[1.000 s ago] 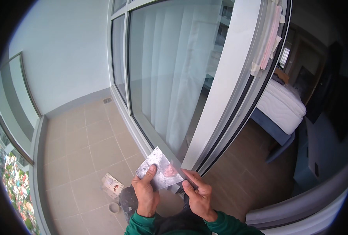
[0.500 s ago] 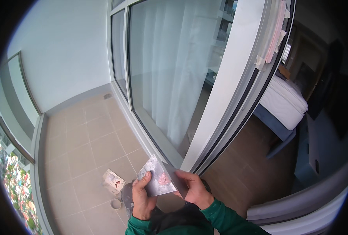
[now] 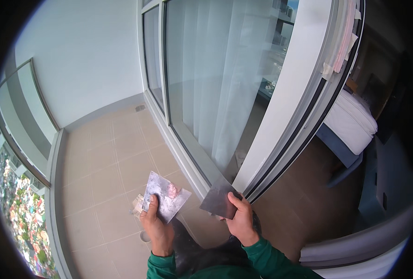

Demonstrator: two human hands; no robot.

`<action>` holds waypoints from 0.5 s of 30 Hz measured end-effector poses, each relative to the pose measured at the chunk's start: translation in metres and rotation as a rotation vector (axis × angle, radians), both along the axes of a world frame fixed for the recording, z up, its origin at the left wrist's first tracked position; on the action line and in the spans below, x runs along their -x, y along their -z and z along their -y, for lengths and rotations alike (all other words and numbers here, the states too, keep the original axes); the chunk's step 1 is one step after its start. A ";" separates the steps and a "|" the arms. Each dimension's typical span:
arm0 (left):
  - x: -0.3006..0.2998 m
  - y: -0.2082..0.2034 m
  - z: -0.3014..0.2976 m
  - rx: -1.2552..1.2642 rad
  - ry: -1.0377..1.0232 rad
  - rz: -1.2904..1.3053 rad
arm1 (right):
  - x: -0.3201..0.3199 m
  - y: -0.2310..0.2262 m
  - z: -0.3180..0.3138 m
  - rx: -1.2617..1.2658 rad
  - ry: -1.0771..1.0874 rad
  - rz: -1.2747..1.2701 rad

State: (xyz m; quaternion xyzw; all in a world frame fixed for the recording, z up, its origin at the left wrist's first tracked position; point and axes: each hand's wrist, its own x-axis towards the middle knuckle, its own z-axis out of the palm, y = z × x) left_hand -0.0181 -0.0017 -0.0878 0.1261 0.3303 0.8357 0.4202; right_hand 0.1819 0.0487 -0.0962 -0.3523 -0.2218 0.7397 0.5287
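Note:
My left hand [image 3: 159, 232] grips a square, smeared metal plate [image 3: 159, 204] by its lower left edge, thumb on top. A lump of pink putty [image 3: 173, 189] sits near the plate's upper right part. In my right hand [image 3: 242, 223] is a thin, dark grey flat scraper plate [image 3: 216, 199], pinched between thumb and fingers. The two plates are apart, with a gap between them. Both are held over the tiled floor, above my knees. At upper right, a pink strip [image 3: 343, 39] edged with masking tape runs along the white door frame [image 3: 290, 88].
A stained board [image 3: 136, 207] lies on the tiles behind the left plate, with a small round cup [image 3: 144, 236] near it. Glass panels with a curtain [image 3: 216, 83] stand ahead. A balcony railing [image 3: 54, 153] is at left; a bed [image 3: 348, 123] shows indoors at right.
The two plates have separated: my left hand moved left with its plate, my right hand slightly right with the scraper plate. The view has shifted a little, so the surroundings appear further right.

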 end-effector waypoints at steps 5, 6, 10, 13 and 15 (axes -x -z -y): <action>-0.027 -0.008 -0.009 -0.056 0.044 -0.002 | 0.025 -0.009 0.023 -0.375 0.181 0.198; -0.031 -0.009 -0.007 -0.072 0.076 -0.030 | 0.030 -0.007 0.021 -0.400 0.194 0.234; -0.040 -0.002 0.003 -0.016 0.073 -0.401 | 0.024 -0.019 0.018 -0.520 0.295 0.486; -0.041 -0.003 0.003 0.027 0.110 -0.626 | 0.011 -0.024 0.007 -0.619 0.289 0.546; -0.043 -0.007 0.003 0.043 0.171 -0.743 | 0.003 -0.022 -0.001 -0.650 0.280 0.558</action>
